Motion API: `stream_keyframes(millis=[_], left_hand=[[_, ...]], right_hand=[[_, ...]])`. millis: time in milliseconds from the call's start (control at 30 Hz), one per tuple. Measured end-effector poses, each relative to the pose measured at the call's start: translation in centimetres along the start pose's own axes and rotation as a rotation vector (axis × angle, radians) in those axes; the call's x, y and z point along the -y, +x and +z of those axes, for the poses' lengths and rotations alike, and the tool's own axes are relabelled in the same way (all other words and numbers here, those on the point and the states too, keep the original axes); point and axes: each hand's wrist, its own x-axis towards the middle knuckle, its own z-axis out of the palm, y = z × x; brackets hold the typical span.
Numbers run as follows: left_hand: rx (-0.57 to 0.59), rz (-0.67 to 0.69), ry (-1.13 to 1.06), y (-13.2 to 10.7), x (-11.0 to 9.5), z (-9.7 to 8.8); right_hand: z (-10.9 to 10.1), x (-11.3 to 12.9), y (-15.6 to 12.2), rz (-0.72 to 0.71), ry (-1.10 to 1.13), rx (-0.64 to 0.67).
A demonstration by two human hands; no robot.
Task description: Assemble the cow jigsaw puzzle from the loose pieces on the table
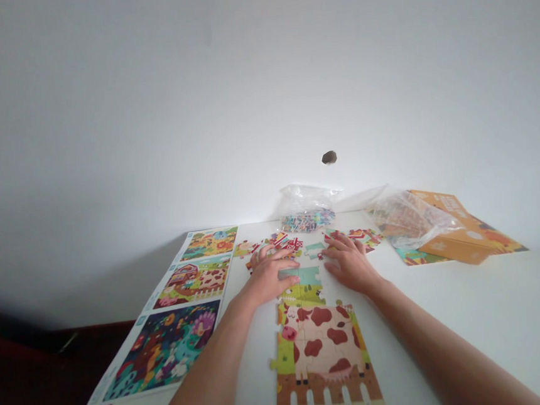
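A partly joined jigsaw puzzle (325, 349) lies on the white table between my forearms, showing a spotted cow, a white fence and a strip of green field with pale sky at its far end. My left hand (271, 277) rests with fingers apart at the left heap of loose puzzle pieces (292, 241), its thumb by the puzzle's far end. Over the right heap of puzzle pieces (371, 238) my right hand (351, 265) spreads its fingers, holding nothing visible. A pale teal puzzle piece (314, 248) lies between both hands. Fingers partly hide both heaps.
A picture sheet (230, 256) with three printed scenes lies at left. Near the wall stands a clear bag of puzzle pieces (307, 219). Another clear plastic bag (408, 219) covers part of an orange box (466, 236) at right. The wall (195, 108) has a small hole.
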Motion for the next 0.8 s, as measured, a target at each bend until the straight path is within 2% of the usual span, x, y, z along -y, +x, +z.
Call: stream_keyframes(millis=[667,800], left_hand=[[0.026,-0.028,0.091,-0.08,0.04,-0.14],[0.027,0.022,0.068,-0.2,-0.35,-0.36]], right_hand=[[0.34,-0.12,-0.03,0.026,0.022,-0.084],[0.39,-0.39,0.21,0.004,0.066,-0.092]])
